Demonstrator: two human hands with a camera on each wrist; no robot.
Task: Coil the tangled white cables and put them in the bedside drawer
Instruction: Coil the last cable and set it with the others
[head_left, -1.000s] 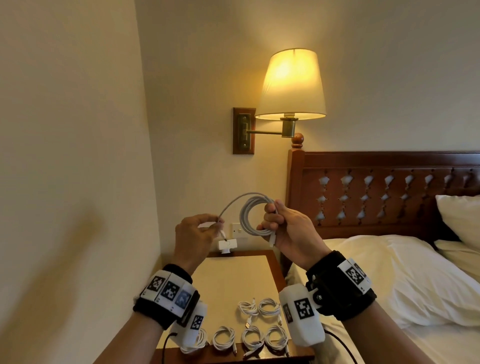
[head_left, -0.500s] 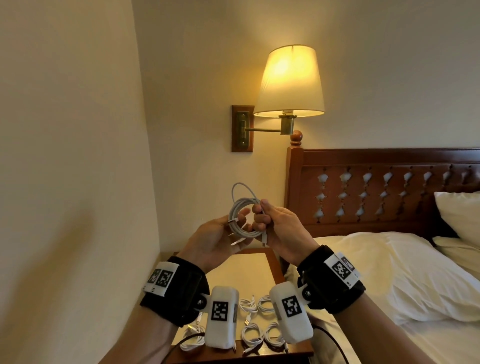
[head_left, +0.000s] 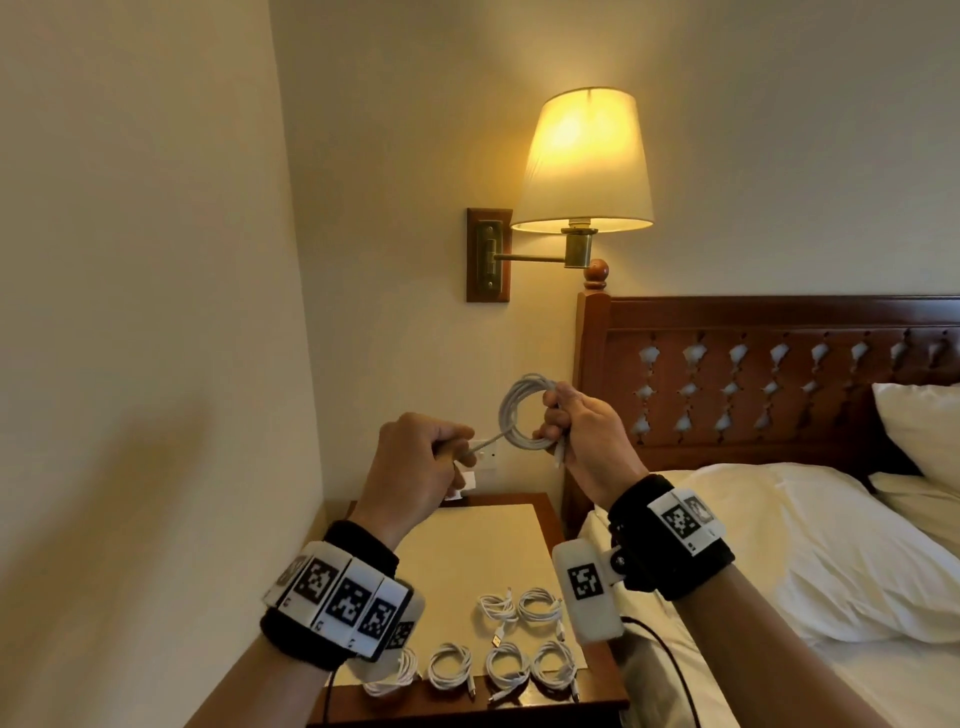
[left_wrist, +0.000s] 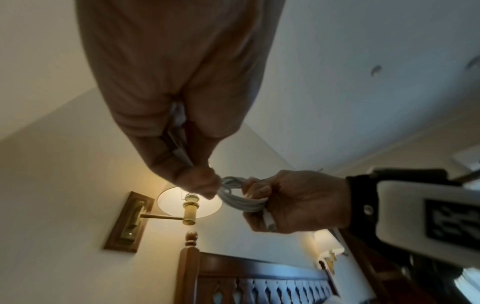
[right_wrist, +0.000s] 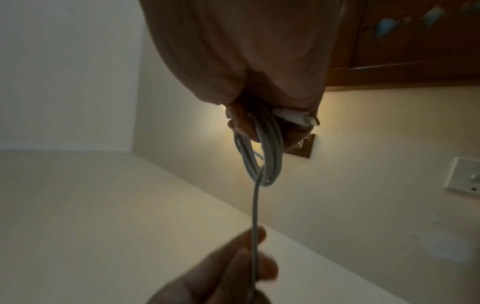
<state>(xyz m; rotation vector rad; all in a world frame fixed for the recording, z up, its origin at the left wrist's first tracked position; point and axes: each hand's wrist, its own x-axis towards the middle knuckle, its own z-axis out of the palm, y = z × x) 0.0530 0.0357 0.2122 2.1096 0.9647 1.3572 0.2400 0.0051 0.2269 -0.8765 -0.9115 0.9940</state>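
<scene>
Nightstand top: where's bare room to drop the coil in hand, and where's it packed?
Free: the far part of the nightstand top, between the back edge and the row of coiled cables. Crowded: the near edge, coils side by side, some under the left hand's wristband. Right hand holds the coil.

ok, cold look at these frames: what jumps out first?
The lit cream-shaded brass wall lamp glows above the carved dark wooden headboard. Below it, the right hand grips a coiled white cable while the left hand pinches its loose tail. Several more white coils lie on the wooden bedside table.
</scene>
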